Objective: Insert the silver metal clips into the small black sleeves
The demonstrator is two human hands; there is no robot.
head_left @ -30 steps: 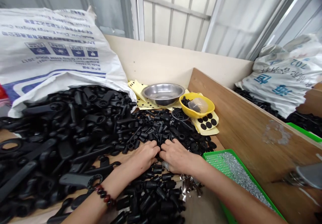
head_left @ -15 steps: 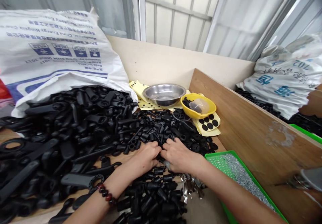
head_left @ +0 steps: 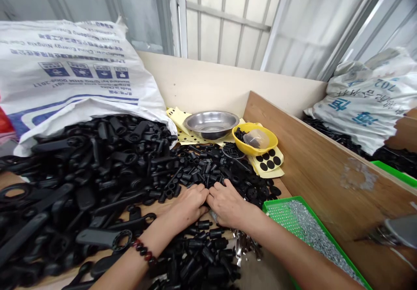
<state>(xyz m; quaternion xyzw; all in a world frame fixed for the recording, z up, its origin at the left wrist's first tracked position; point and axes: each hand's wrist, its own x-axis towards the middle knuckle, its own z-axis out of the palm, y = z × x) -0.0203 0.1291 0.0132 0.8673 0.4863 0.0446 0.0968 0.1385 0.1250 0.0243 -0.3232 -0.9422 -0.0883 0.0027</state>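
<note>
My left hand (head_left: 192, 202) and my right hand (head_left: 224, 204) meet at the middle of the table, fingertips touching. Both are closed, with the fingers curled inward over something small that the knuckles hide. Just beyond them lies a heap of short black plastic sleeves (head_left: 208, 168). Nearer to me, under and between my forearms, is a pile of black stepped cylinders (head_left: 198, 255). Thin shiny metal strips (head_left: 246, 244) lie beside that pile, below my right wrist.
Black crank-like arms (head_left: 94, 164) spill from a white sack (head_left: 81, 64) at left. Behind stand a steel bowl (head_left: 211, 122) and a yellow basket (head_left: 272, 140). A green tray (head_left: 306, 207) of small metal parts lies right, beside a wooden divider (head_left: 312, 155) and a power tool (head_left: 397, 231).
Both hands stay together in nearly the same place, with slight finger movement. The whole view has shifted a little.
</note>
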